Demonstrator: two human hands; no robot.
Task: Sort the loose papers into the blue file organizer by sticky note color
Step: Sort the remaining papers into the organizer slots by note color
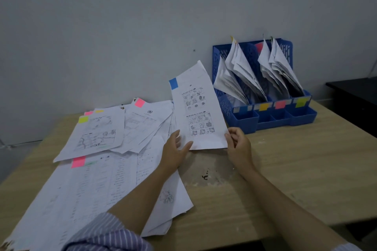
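Note:
I hold up a printed sheet [196,108] with a blue sticky note [173,83] at its top left corner. My right hand [237,141] pinches its lower right corner. My left hand [176,150] touches its lower left edge with fingers fairly straight. The blue file organizer [225,106] stands at the back right against the wall, its slots holding several leaning papers. Blue, yellow, pink and green labels [279,104] mark its front. A loose pile of papers [98,159] covers the table's left, bearing pink [78,162], green [83,119] and yellow notes.
The wooden table [285,179] has a scuffed, stained patch near its middle. A dark piece of furniture [355,91] stands to the right beyond the table edge. The grey wall runs just behind the organizer.

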